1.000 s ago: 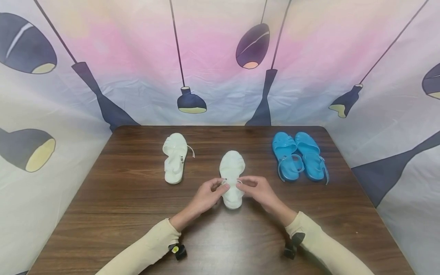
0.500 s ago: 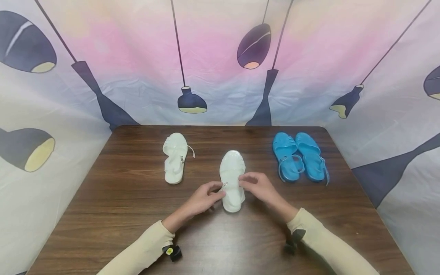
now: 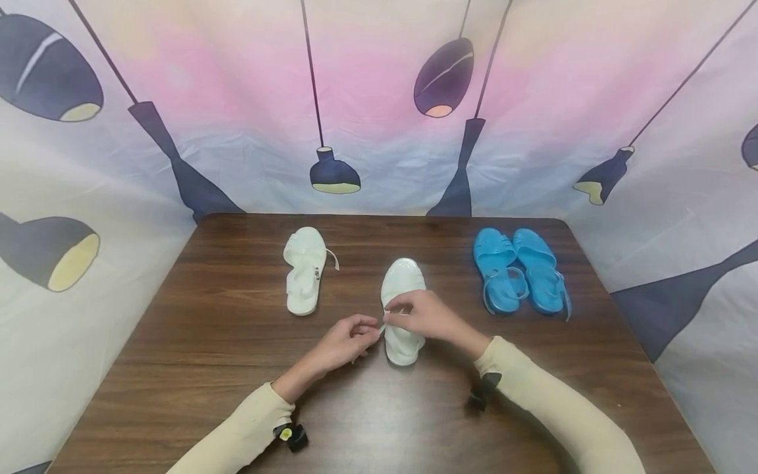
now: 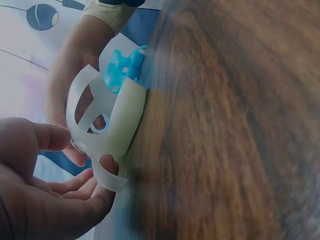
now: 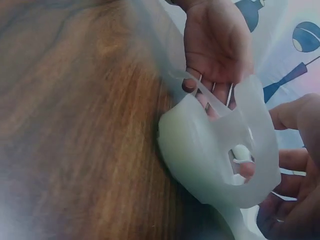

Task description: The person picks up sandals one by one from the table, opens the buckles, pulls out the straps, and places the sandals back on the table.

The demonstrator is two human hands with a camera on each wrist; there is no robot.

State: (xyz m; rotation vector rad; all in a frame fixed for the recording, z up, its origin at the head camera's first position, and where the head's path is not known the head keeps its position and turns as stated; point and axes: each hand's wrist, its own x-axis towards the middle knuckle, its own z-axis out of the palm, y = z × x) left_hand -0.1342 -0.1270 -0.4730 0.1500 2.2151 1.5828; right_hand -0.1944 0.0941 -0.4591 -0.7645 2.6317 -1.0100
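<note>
In the head view a white jelly sandal [image 3: 405,345] lies on the table, toe pointing away, between both hands. My left hand [image 3: 349,339] is at its left side, holding the loose end of the ankle strap [image 4: 106,180] at the fingertips. My right hand [image 3: 423,313] reaches across the top of the sandal, its thumb and fingers pinching the strap by the left edge. A small buckle [image 4: 78,145] shows near the fingertips in the left wrist view. From the right wrist view, the heel end and the strap loop stand up close to the camera.
Another white sandal [image 3: 304,280], its strap sticking out unfastened, lies at the back left. Two blue sandals [image 3: 503,289] sit side by side at the back right. A cloth backdrop printed with lamps [image 3: 334,174] hangs behind the brown wooden table [image 3: 207,342].
My right hand has crossed from the sandal's right side over to its left side. The left hand has drawn slightly left and down, with the strap end now at its fingertips.
</note>
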